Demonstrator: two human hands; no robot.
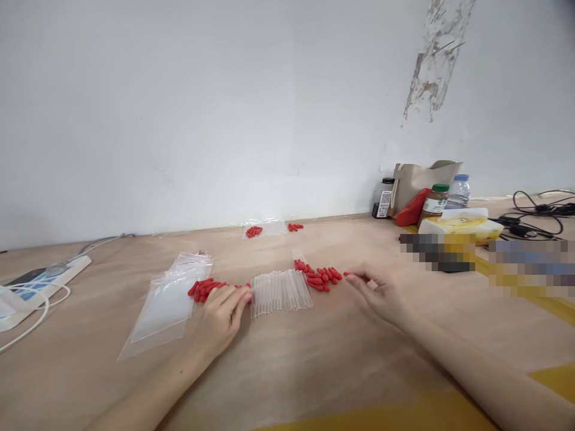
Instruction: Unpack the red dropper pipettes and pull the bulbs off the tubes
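A row of clear, narrow tubes with tapered ends [281,291] lies side by side on the brown-covered table. My left hand [223,314] rests at the row's left end, over a pile of red rubber bulbs [204,288]. Its fingers are curled together, and what they hold, if anything, is hidden. On the right, my right hand [380,294] is closed in a pinch, with a small red bulb [345,274] showing at its fingertips. Between that hand and the row lie more red bulbs [324,278], some beside a few clear tubes [299,257].
Clear zip bags [164,311] lie left of my left hand. Near the wall, a clear bag [273,228] lies by small groups of red bulbs. A power strip [49,284] with cables is far left. Jars, a water bottle [459,191], a tissue pack [460,227] and black cables stand right.
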